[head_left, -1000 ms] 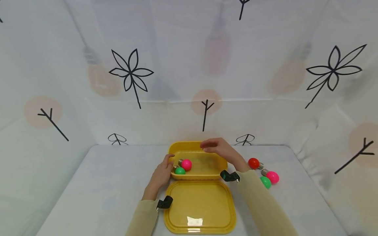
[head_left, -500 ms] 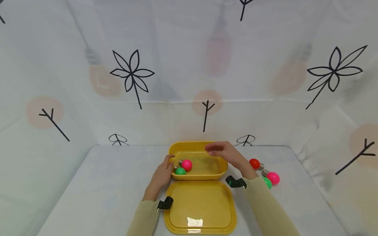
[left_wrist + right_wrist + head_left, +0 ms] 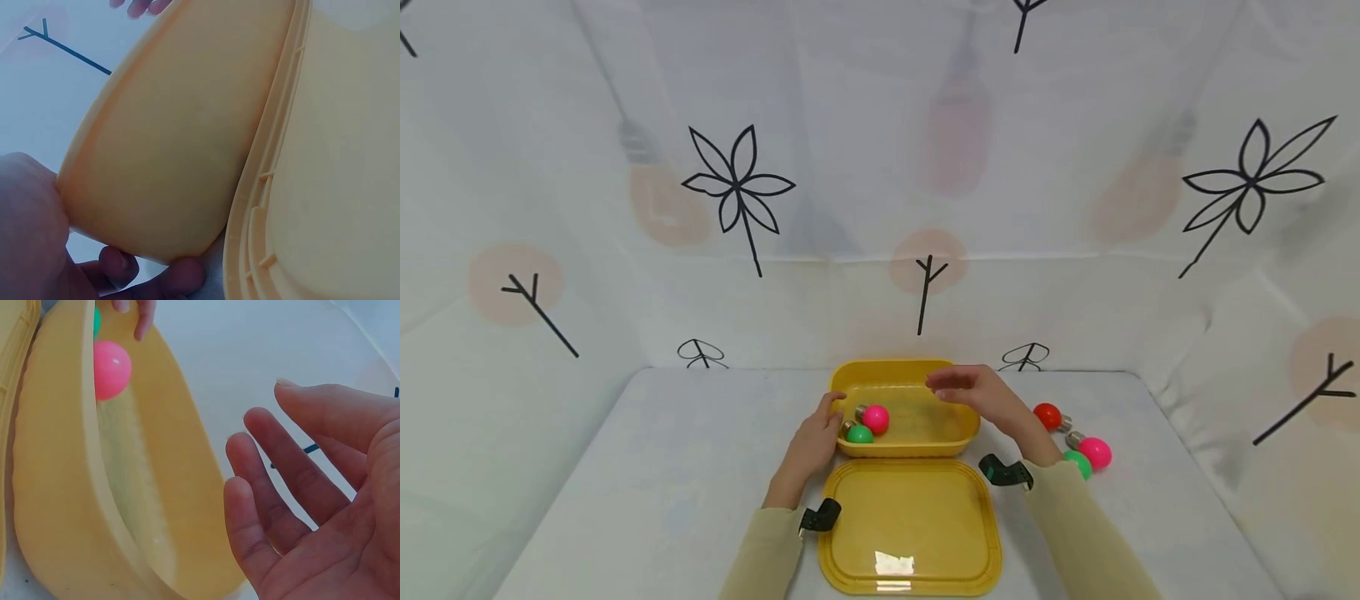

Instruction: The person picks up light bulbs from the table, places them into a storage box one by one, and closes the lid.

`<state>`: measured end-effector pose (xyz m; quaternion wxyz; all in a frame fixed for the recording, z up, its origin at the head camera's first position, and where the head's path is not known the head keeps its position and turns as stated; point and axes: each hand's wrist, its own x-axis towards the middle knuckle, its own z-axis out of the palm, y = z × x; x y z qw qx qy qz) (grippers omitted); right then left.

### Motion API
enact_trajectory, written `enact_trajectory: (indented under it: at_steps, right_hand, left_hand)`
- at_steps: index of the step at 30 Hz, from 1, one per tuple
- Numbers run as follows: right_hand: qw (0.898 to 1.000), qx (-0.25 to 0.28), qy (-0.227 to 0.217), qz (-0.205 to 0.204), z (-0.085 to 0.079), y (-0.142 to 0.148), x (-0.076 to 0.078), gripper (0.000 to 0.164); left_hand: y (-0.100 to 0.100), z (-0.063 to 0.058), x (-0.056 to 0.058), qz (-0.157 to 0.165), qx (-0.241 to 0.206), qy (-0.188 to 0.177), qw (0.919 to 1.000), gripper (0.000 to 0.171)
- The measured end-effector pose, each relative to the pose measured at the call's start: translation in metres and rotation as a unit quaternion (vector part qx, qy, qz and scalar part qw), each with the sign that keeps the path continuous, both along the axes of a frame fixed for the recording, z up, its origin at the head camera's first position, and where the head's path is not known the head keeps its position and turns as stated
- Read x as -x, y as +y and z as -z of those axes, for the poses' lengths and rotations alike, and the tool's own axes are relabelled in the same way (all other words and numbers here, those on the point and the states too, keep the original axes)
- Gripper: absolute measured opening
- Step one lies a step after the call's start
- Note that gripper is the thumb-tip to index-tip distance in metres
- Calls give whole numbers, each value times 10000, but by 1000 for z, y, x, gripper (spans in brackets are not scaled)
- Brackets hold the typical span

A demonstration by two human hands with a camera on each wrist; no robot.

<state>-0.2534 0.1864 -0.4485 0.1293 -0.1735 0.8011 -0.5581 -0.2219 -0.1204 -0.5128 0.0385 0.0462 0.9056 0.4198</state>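
A yellow plastic box [image 3: 898,451] stands at the back of the table with a pink bulb [image 3: 876,419] and a green bulb [image 3: 860,434] in its left end. My left hand [image 3: 808,442] holds the box's left end; its fingertips reach over the rim in the right wrist view, while other fingers [image 3: 184,276] touch the outer wall in the left wrist view. Over the box's right end hovers my right hand [image 3: 988,400], holding nothing. Its fingers [image 3: 300,481] are spread and slightly bent, apart from the box.
A yellow lid [image 3: 910,517] lies flat in front of the box. On the right lie a red bulb [image 3: 1047,416], a pink bulb [image 3: 1097,453] and a green bulb [image 3: 1081,464], the last partly behind the right forearm. A patterned cloth [image 3: 820,308] hangs behind the table.
My right hand has drawn back a little to the right and toward me over the box. The left hand and the bulbs have stayed put.
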Motion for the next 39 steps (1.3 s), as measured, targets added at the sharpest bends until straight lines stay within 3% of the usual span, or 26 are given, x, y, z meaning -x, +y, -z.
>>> enact_trajectory:
  at_steps: [15,22,39]
  right_hand:
    - [9997,-101,154,138,0,12,-11,33]
    - [9996,-182,195,117,2,18,-13,33]
    - [9990,-275,132,332,-1,41,-32,38]
  left_hand:
    - [0,-2,-1,-23,33,-50,10000,43]
    - [-1,-1,0,-23,185,-62,9998,53]
    - [-4,0,0,235,87,46,9997,54]
